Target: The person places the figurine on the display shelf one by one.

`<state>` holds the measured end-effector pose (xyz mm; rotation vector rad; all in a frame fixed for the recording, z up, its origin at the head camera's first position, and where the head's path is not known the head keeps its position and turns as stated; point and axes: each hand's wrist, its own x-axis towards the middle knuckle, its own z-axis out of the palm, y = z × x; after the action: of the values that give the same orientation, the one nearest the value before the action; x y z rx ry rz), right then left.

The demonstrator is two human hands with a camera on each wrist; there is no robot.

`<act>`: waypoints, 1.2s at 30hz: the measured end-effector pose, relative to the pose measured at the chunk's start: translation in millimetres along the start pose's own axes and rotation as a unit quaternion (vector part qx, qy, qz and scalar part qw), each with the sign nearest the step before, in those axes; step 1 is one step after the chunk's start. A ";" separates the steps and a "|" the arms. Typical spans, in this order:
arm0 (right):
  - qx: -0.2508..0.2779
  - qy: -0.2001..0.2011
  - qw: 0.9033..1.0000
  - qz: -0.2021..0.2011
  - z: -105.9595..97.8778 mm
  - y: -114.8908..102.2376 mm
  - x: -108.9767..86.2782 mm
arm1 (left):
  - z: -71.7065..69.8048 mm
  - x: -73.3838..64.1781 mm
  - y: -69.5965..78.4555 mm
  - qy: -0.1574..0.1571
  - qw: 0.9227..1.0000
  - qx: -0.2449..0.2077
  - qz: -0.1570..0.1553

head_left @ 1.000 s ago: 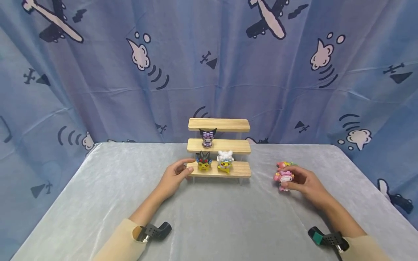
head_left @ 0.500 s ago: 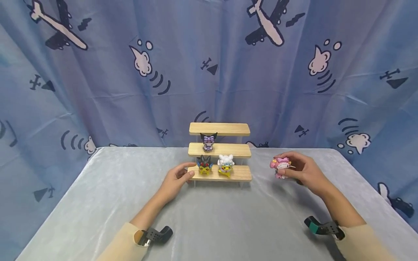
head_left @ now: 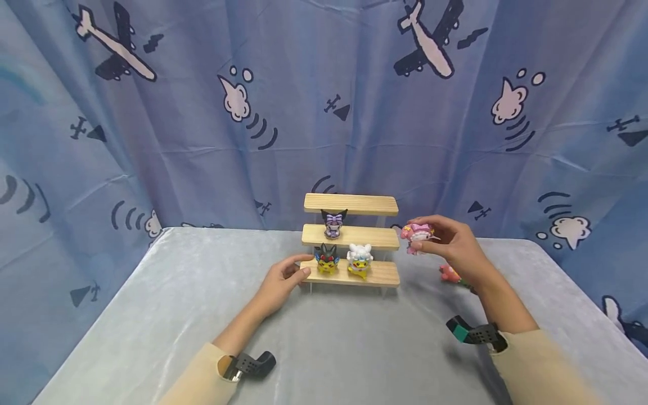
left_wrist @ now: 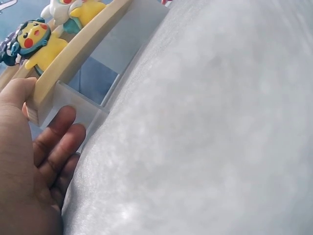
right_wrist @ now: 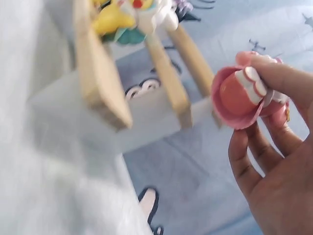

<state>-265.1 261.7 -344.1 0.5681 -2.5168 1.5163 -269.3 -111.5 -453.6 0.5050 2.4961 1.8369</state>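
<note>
My right hand (head_left: 455,247) pinches a pink-hooded toy figurine (head_left: 417,233) between thumb and fingers. It is held in the air just right of the three-tier wooden display shelf (head_left: 386,274). In the right wrist view, the pink underside of the figurine (right_wrist: 237,95) faces the camera. My left hand (head_left: 277,284) grips the left end of the lowest board, its thumb (left_wrist: 19,90) against the board's end and several fingers beside the clear leg. A dark-eared yellow figurine (head_left: 326,262) and a white-hooded yellow one (head_left: 359,261) stand on that board. On the middle board stands a purple figurine (head_left: 333,225).
A red-pink figurine (head_left: 449,274) lies on the grey cloth-covered table (head_left: 344,343), partly hidden behind my right hand and wrist. A blue curtain (head_left: 283,73) with airplane prints hangs behind the table. The shelf's clear side panel (right_wrist: 122,122) stands below the boards.
My right hand has lifted the pink figurine off the table and carried it left, toward the shelf. The red-pink figurine stays behind on the table. My left hand keeps its place on the shelf.
</note>
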 end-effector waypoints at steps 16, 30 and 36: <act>0.008 0.058 0.997 -0.049 31.4 -46.8 45.1 | -4.0 -2.8 0.9 0.006 1.000 -0.014 0.007; 0.010 0.063 0.996 -0.066 55.2 -50.2 51.2 | -3.7 0.0 -1.4 0.009 1.000 0.003 0.002; 0.000 0.066 0.996 -0.056 59.0 -40.9 52.2 | -1.8 -0.8 -2.6 -0.003 1.000 -0.007 0.010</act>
<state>-293.0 180.3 -322.3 0.5784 -2.3465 1.4636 -269.6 -114.1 -455.6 0.5349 2.4815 1.8567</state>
